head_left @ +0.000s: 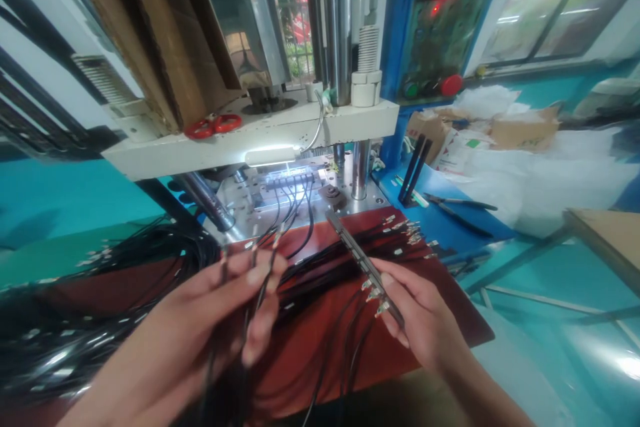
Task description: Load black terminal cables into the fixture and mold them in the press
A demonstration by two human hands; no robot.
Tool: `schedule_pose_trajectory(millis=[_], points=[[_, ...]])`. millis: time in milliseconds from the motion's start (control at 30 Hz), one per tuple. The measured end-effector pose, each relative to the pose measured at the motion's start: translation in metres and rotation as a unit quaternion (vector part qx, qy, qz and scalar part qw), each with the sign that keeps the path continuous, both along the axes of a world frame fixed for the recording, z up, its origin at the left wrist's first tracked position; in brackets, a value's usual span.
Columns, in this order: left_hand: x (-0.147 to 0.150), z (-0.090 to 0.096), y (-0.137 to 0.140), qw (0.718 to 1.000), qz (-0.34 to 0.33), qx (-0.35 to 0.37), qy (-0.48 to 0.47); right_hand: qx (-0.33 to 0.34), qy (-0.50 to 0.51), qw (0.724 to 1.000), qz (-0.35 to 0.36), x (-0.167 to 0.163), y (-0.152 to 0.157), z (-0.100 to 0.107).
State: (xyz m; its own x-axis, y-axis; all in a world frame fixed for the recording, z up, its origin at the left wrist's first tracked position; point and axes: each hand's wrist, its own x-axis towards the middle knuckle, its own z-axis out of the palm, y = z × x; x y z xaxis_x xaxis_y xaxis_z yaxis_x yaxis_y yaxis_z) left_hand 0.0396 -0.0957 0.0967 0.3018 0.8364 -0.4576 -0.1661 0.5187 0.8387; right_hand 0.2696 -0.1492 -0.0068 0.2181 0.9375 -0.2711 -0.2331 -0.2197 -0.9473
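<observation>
Left hand [205, 313] and right hand [425, 313], two in all, above the bench: the left has thumb and fingertips pinched together on thin black cables [262, 293]; the right is clamped, thumb against fingers, on the near end of a dark bar [363, 261]. Beyond the bench's far edge stands one press [360, 121]. The bench [457, 300], a single reddish-brown board, carries a loose bundle [320, 277] of black cables pointing toward its right edge, too many to count. The dark bar, one only, slants over the right half, its free end toward the far edge; it should prove stiff, fairly heavy and smooth, best taken by its long sides near one end. Of the thin black cables, three ends can be made out; they are probably light and flexible, best gripped just behind the tips. Three metal terminals [383, 309] sit along the bar's near half, likely easily bent.
</observation>
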Motion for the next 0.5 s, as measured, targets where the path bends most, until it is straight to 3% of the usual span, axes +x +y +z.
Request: schedule_pose_trajectory(millis=[100, 200, 333, 500], points=[[0.021, -0.015, 0.028, 0.997, -0.079, 0.009, 0.014, -0.007, 0.013, 1.000, -0.001, 0.000, 0.001, 0.000], [0.044, -0.042, 0.038, 0.987, -0.159, 0.000, 0.015, -0.009, 0.009, 1.000, 0.001, 0.000, 0.001, -0.002], [0.062, -0.071, 0.034, 0.982, -0.187, 0.004, 0.040, -0.016, 0.002, 1.000, 0.004, 0.002, 0.001, -0.003], [0.065, -0.082, 0.029, 0.979, -0.189, 0.032, 0.064, -0.031, 0.018, 0.999, -0.007, 0.000, 0.001, -0.001]])
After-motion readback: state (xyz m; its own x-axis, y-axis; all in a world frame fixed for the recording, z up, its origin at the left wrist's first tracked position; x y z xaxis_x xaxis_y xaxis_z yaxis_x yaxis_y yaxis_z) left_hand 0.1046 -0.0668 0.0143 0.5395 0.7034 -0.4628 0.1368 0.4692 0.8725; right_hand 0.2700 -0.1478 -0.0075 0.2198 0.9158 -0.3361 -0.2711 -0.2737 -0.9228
